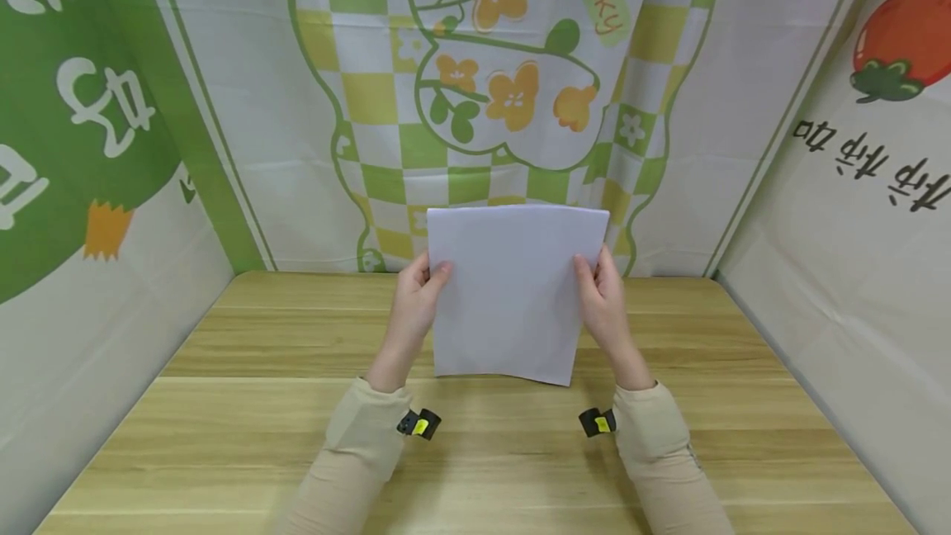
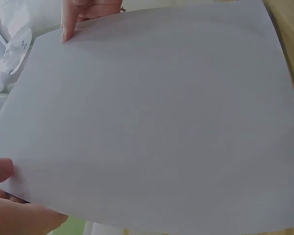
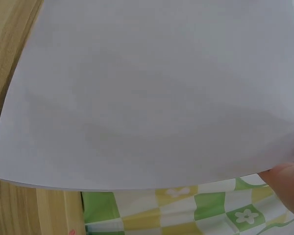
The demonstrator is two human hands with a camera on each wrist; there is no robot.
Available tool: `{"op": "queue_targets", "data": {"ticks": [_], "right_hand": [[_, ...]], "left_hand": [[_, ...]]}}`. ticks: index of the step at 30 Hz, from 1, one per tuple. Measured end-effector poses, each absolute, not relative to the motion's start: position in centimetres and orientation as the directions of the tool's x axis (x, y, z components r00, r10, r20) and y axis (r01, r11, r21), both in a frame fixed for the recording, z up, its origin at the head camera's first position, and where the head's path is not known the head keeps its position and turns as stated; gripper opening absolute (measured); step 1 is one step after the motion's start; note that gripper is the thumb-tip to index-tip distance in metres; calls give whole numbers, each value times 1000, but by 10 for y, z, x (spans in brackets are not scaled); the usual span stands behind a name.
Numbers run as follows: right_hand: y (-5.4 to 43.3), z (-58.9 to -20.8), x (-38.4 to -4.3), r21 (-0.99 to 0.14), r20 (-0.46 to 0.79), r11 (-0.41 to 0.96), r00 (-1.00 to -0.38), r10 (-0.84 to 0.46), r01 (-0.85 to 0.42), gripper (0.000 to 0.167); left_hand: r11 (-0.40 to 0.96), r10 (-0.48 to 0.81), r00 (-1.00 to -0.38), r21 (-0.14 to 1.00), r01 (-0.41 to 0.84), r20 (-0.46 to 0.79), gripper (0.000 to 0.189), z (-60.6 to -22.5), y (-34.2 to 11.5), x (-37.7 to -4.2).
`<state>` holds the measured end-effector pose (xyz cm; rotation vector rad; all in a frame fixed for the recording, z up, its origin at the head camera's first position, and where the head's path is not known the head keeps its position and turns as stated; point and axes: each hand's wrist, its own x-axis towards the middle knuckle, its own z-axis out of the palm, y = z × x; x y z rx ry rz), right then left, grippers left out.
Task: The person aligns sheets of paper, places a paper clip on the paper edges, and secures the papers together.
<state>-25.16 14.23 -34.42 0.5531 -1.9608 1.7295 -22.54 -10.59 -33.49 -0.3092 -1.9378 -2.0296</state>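
Note:
White blank paper (image 1: 508, 295), apparently a thin stack, is held upright over the far half of the table in the head view. My left hand (image 1: 418, 300) pinches its left edge near the top, thumb on the near face and fingers behind. On the opposite edge my right hand (image 1: 603, 300) grips at about the same height, thumb also in front. The sheet (image 2: 157, 112) fills most of the left wrist view, with a thumb (image 2: 1, 170) on it at lower left. In the right wrist view, the paper (image 3: 147, 98) bows slightly, its lower edge curved.
The wooden table (image 1: 513, 469) lies beneath both forearms. A patterned curtain (image 1: 371, 97) hangs behind it, with printed cloth walls on the left (image 1: 96, 337) and right (image 1: 839, 271). Small black pieces with yellow marks stick out at the left wrist (image 1: 420, 424) and right wrist (image 1: 597, 423).

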Motion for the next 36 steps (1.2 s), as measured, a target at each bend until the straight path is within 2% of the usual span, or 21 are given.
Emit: {"op": "queue_targets", "data": {"ticks": [10, 23, 31, 36], "right_hand": [[141, -341, -251, -773, 629, 119, -777, 14, -624, 33], [141, -333, -248, -799, 597, 101, -801, 26, -593, 31], [135, -311, -229, -814, 576, 112, -817, 25, -570, 29], [141, -324, -244, -805, 591, 87, -806, 28, -587, 31]], "left_hand": [[-45, -43, -908, 907, 418, 416, 31, -332, -108, -220], [-68, -63, -902, 900, 430, 426, 31, -324, -110, -219], [-68, -93, -892, 891, 450, 443, 25, -322, -111, -224], [-67, -86, -888, 886, 458, 453, 26, -320, -112, -226]]}}
